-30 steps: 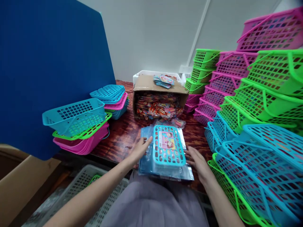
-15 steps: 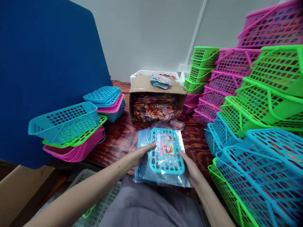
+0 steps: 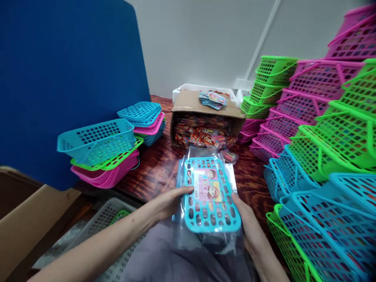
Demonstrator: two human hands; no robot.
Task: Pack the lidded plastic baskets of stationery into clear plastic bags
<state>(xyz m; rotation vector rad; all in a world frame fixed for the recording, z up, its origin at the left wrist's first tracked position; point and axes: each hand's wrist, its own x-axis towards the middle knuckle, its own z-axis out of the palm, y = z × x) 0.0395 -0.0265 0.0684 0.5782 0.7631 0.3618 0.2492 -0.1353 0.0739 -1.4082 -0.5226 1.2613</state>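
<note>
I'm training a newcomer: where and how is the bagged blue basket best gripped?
Likely by its two long edges, one hand from each side, as the left hand and right hand do: the bagged basket lies flat side up, those edges face left and right, and loose film spills past its near end.

Just below centre, most fingers of the left hand (image 3: 172,200) and right hand (image 3: 246,217) are hidden beneath the blue lid (image 3: 213,209), and its label's (image 3: 202,188) finer marks are too small to read. The right edge cuts off a pink basket (image 3: 357,39) at upper right; at lower left, a forearm (image 3: 117,243) partly hides a grey crate (image 3: 98,217).
</note>
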